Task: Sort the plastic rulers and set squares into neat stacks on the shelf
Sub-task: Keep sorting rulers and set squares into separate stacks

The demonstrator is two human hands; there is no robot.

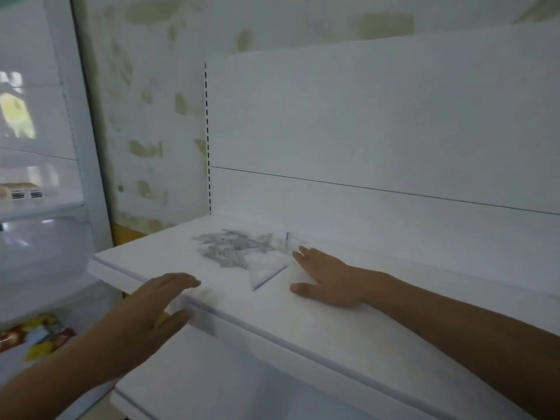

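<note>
Sorting barely begun, by the look of it. Clear rulers and set squares in one jumbled pile (pixel 233 248) on the white shelf (pixel 333 328), overlapping at all angles, no neat stack anywhere in sight. One set square (pixel 266 272) lying flat at the pile's 5 o'clock edge, partly free of the heap; another clear piece (pixel 288 242) at the pile's 3 o'clock, outline too blurred to tell ruler from square.

Right hand (pixel 325 278) flat on the shelf just beside the pile at its 3 to 4 o'clock, fingers straight and spread, tips reaching toward that clear piece, touching or not impossible to tell, nothing gripped. Left hand (pixel 151 307) at the pile's 7 o'clock, over the shelf's front edge, fingers straight and loosely together, holding nothing, well apart from the plastic; resting or hovering impossible to tell through the blur.

Left to do, judging from this: everything. Pull pieces from the heap, split rulers from squares, square up each stack.

At 9 o'clock of the shelf, a white fridge (pixel 45 177) with bright packets (pixel 39 338) at its lower part.
</note>
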